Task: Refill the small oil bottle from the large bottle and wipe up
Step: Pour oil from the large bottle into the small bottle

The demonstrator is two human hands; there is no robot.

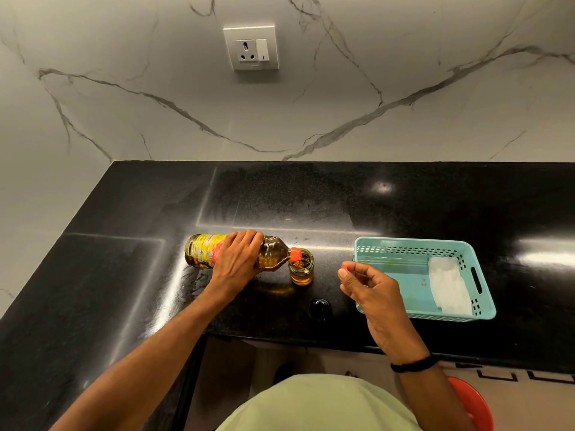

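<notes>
Pour step in progress. Left hand wraps over the middle of the large bottle, fingers curled round its labelled body. The bottle is tipped almost flat, its orange neck at the mouth of the small oil bottle. That one is a short glass jar standing upright on the black counter, part full of amber oil. Right hand hovers just left of the teal basket, thumb and forefinger pinching a small orange cap, other fingers loosely curled. A black lid lies on the counter near the front edge, and a white cloth sits in the basket. Handling guesses: the large bottle is thin plastic and roughly half full, so it is fairly heavy, the weight shifts as the oil runs, and a hard squeeze would surge the flow. The mid-body hold looks right. The jar is light, rigid, breakable and unheld, so a nudge from the neck could tip it. Better to steady it low on its side wall. Any film of oil would make either one slippery. Smears show by the bottle's base, though I cannot tell whether they are oil.
</notes>
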